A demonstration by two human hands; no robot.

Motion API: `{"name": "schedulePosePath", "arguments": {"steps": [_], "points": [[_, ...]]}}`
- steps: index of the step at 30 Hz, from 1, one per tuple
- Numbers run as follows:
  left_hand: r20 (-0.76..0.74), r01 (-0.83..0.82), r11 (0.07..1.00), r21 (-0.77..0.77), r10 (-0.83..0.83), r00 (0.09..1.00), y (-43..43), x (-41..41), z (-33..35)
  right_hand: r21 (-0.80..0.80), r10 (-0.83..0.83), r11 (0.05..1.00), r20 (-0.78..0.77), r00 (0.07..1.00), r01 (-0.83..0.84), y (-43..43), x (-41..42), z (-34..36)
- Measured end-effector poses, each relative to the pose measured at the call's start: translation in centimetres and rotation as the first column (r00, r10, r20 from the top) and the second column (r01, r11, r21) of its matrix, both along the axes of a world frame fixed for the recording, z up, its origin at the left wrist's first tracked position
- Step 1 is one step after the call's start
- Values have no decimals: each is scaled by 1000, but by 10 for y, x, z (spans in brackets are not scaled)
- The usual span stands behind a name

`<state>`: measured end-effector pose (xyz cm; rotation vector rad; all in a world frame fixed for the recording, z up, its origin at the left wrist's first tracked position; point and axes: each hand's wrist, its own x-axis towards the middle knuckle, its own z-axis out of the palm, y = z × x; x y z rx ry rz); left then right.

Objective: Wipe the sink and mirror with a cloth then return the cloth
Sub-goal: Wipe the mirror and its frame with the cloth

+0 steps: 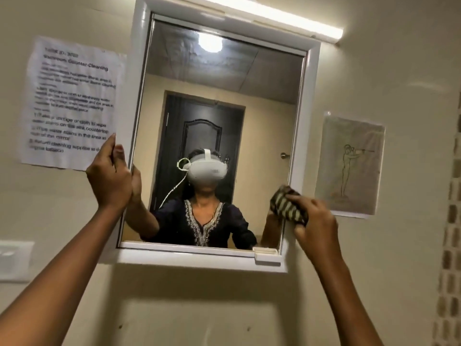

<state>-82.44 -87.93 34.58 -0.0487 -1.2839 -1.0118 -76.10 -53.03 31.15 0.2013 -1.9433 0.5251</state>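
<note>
My right hand [315,218] clenches the striped cloth [288,205] against the mirror [219,116] at its lower right corner; the unwiped glass lies up and leftward, while my left hand [109,174] grips the frame's left edge to steady it

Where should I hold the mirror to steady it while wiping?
Grip the mirror by its white left frame edge, coming from the left, as the left hand does: that edge stands proud of the wall, while the right hand works the cloth opposite.
</note>
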Motion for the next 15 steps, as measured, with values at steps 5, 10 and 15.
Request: {"name": "schedulePosePath", "arguments": {"steps": [5, 10, 15], "points": [[21, -7, 1000, 9, 7, 1000, 2, 0, 0, -265, 1, 964, 40, 999, 9, -9, -2, -94], [36, -22, 1000, 11, 21, 999, 1, 1, 2, -691, -38, 723, -60, 997, -14, -49, -17, -136], [38, -13, 1000, 14, 13, 999, 0, -1, 2, -871, 17, 457, -195, 981, -181, -99, -34, -140]]}}
